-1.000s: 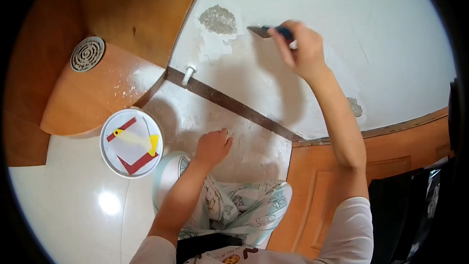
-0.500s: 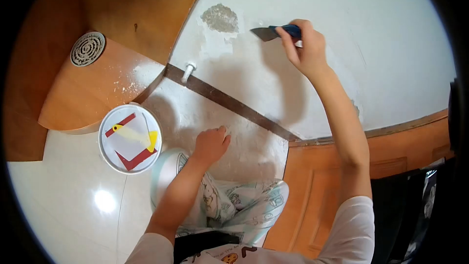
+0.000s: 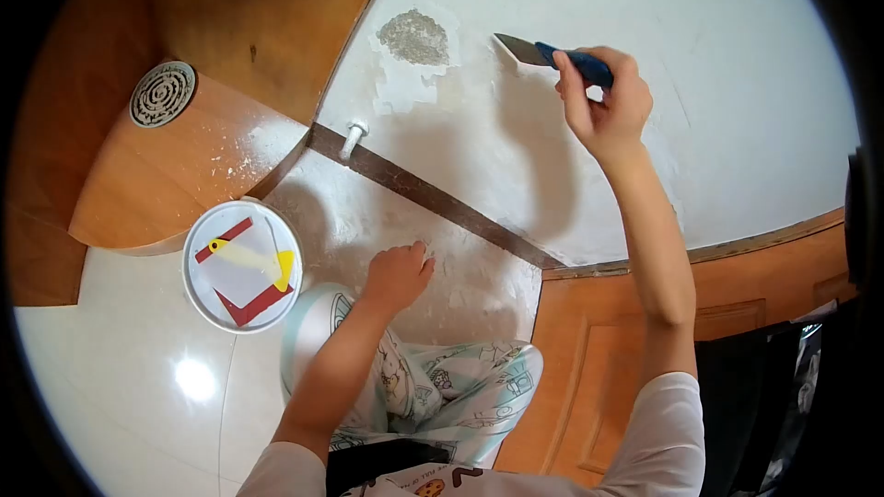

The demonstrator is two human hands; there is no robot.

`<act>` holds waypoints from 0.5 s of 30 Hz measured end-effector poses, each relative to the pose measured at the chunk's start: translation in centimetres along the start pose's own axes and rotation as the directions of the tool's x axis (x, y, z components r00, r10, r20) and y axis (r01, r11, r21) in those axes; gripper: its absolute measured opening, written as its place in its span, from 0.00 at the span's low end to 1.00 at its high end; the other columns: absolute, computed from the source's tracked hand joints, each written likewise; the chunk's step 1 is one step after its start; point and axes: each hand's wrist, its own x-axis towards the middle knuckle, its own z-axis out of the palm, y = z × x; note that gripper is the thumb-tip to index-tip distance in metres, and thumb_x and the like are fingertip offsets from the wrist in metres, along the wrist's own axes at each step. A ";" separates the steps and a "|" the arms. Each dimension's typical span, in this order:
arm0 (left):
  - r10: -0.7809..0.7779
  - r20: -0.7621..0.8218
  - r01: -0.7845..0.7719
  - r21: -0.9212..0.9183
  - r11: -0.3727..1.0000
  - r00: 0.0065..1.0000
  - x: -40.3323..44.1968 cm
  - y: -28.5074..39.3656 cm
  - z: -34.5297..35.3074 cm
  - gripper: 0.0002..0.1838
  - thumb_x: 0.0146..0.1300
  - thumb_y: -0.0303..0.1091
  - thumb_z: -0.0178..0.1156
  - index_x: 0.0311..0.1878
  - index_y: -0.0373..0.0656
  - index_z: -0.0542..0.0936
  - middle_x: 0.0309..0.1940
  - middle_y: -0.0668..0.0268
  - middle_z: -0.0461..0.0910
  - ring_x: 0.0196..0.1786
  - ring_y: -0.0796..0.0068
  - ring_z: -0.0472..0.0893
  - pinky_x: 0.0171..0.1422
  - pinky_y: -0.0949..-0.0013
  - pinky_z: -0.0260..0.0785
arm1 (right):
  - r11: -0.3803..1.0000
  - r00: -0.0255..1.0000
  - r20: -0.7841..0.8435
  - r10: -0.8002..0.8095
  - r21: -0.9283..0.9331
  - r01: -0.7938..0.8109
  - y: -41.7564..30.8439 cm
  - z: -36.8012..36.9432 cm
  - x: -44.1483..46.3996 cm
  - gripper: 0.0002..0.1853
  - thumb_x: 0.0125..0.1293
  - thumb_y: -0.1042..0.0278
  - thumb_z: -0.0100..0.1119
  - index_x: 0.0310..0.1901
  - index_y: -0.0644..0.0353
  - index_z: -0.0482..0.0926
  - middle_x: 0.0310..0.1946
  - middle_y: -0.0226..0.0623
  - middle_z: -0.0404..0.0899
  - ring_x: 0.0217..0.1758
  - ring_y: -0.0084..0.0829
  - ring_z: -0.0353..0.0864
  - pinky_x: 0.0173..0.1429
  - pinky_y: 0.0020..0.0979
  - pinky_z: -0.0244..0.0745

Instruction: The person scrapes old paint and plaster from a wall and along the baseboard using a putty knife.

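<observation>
My right hand (image 3: 612, 106) grips the blue handle of a putty knife (image 3: 522, 50), whose metal blade points left along the white wall (image 3: 737, 83). Whether the blade touches the wall I cannot tell. Left of the blade, a rough grey bare patch (image 3: 414, 37) shows in the wall, edged by chipped paint. Over the floor, near my knee, my left hand (image 3: 398, 276) hangs loosely curled, its thumb a little apart and nothing visible in it. The undersides of its fingers are hidden.
A round lidded bucket (image 3: 241, 313) stands left of my knee. White flakes lie on the wooden ledge (image 3: 157, 193), which has a round vent (image 3: 164, 94). A short white pipe (image 3: 353, 140) juts out above the dark baseboard (image 3: 433, 198). An orange wooden door (image 3: 608, 387) is at right.
My right hand has moved right with the putty knife, drawing the blade farther from the bare patch and turning its tip upward. My left hand stays almost still.
</observation>
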 end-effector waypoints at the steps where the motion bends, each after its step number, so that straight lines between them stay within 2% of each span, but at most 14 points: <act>1: -0.007 -0.001 0.007 0.004 1.000 1.000 -0.1 0.0 0.2 0.13 0.60 0.41 0.52 0.39 0.41 0.75 0.27 0.57 0.80 0.33 0.57 0.79 0.38 0.57 0.70 | 0.999 0.999 0.024 0.045 0.019 -0.045 0.1 0.1 -0.3 0.10 0.52 0.75 0.65 0.31 0.62 0.71 0.15 0.34 0.71 0.12 0.26 0.70 0.16 0.22 0.63; 3: -0.006 0.001 0.006 0.019 1.000 1.000 -0.1 0.0 0.0 0.14 0.60 0.42 0.52 0.39 0.41 0.75 0.27 0.57 0.80 0.33 0.57 0.79 0.38 0.57 0.70 | 0.990 0.989 0.066 0.135 0.040 -0.138 0.4 0.2 -0.8 0.10 0.52 0.74 0.65 0.31 0.62 0.71 0.14 0.34 0.70 0.12 0.27 0.69 0.16 0.22 0.63; 4: 0.006 -0.009 -0.006 0.022 1.000 1.000 0.2 -0.1 -0.2 0.14 0.60 0.42 0.52 0.39 0.40 0.75 0.27 0.57 0.80 0.33 0.56 0.79 0.38 0.57 0.70 | 0.993 0.990 0.093 -0.107 -0.045 0.112 0.0 -0.1 -0.2 0.10 0.52 0.73 0.65 0.30 0.62 0.71 0.14 0.34 0.70 0.12 0.28 0.69 0.16 0.23 0.63; 7: -0.007 0.028 0.006 0.007 1.000 1.000 -0.9 0.0 0.3 0.14 0.60 0.42 0.52 0.40 0.40 0.75 0.28 0.57 0.80 0.33 0.56 0.79 0.38 0.56 0.69 | 0.987 0.995 0.079 -0.054 -0.149 0.065 0.4 -0.1 -0.8 0.10 0.52 0.73 0.65 0.30 0.63 0.72 0.14 0.33 0.70 0.12 0.28 0.68 0.16 0.23 0.63; 8: -0.021 0.053 0.021 0.007 1.000 0.998 -0.8 0.1 0.2 0.14 0.60 0.42 0.52 0.40 0.40 0.75 0.28 0.57 0.80 0.34 0.55 0.79 0.38 0.56 0.69 | 0.998 0.999 0.032 -0.043 -0.034 0.044 0.7 0.1 -0.5 0.10 0.52 0.74 0.66 0.30 0.63 0.72 0.15 0.33 0.71 0.12 0.27 0.68 0.17 0.23 0.63; 11: -0.027 0.034 0.026 0.034 0.999 0.999 -0.1 0.0 -0.5 0.14 0.60 0.42 0.52 0.40 0.40 0.75 0.28 0.57 0.80 0.34 0.55 0.79 0.39 0.56 0.69 | 0.990 0.991 -0.005 -0.137 -0.022 0.137 0.0 -0.4 0.7 0.10 0.51 0.75 0.66 0.30 0.63 0.72 0.16 0.33 0.71 0.12 0.26 0.68 0.17 0.22 0.63; 12: -0.025 0.025 0.024 0.040 0.999 0.999 -0.3 0.2 -0.4 0.14 0.60 0.42 0.52 0.40 0.40 0.75 0.28 0.57 0.80 0.34 0.55 0.79 0.39 0.56 0.69 | 1.000 0.997 0.077 -0.006 0.001 0.006 0.3 -0.2 0.2 0.10 0.51 0.75 0.65 0.31 0.63 0.72 0.16 0.33 0.71 0.13 0.25 0.69 0.17 0.22 0.63; 15: -0.047 0.058 0.045 0.023 0.999 0.997 -0.3 0.4 -0.9 0.14 0.60 0.42 0.52 0.40 0.40 0.74 0.28 0.57 0.80 0.35 0.55 0.79 0.39 0.57 0.70 | 0.994 0.989 0.103 -0.108 -0.019 0.111 0.2 -0.4 0.3 0.10 0.51 0.75 0.65 0.31 0.63 0.72 0.15 0.34 0.71 0.12 0.25 0.70 0.17 0.22 0.63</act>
